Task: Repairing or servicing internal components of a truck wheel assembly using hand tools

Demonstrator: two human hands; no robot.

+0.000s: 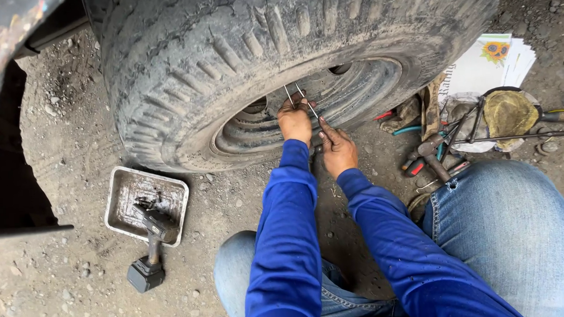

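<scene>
A large dusty truck tyre [236, 44] on a grey steel wheel rim [356, 88] fills the top of the view. My left hand [294, 120] is closed around thin metal wires [289, 94] that stick up from the rim's edge. Just to its right, my right hand [337, 150] pinches the lower end of one wire [312, 109] with its fingers. Both arms wear blue sleeves, and my jeans-clad knees are at the bottom of the view.
A dirty white tray [122, 197] lies on the dirt at the left, with a black power tool [151, 241] resting across its edge. A heap of hand tools [438, 149], a worn glove [509, 113] and papers [485, 68] lies at the right.
</scene>
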